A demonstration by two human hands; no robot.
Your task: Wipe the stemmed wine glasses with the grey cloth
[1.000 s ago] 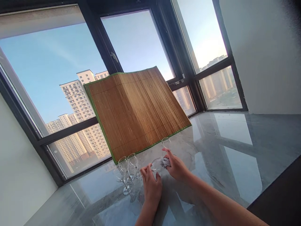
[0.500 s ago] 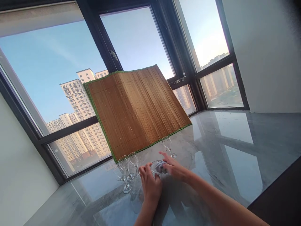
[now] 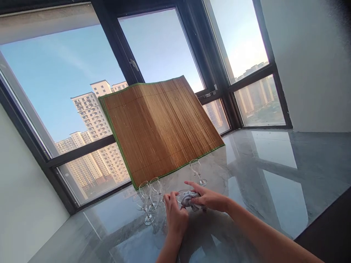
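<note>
Over the glossy counter [image 3: 246,186], a glass [image 3: 179,197] was gripped by the curled fingers of the left hand [image 3: 177,217]; a cloth [image 3: 188,199] was clutched against it by the right hand [image 3: 212,199], index finger outstretched.

The cloth [image 3: 189,199] looks soft and matt, with many creases. The held glass [image 3: 180,196], which it partly covers, is transparent and smooth. The standing stemmed glasses [image 3: 149,218] are of the same clear, shiny material. The countertop [image 3: 246,175] looks like polished grey stone, glossy enough to give reflections. The mat [image 3: 164,128] seems made of thin wooden or bamboo strips, finely ridged; its green edging [image 3: 117,142] looks like fabric. The window handle [image 3: 133,65] appears metallic, and the wall [image 3: 312,65] is matt.
</note>
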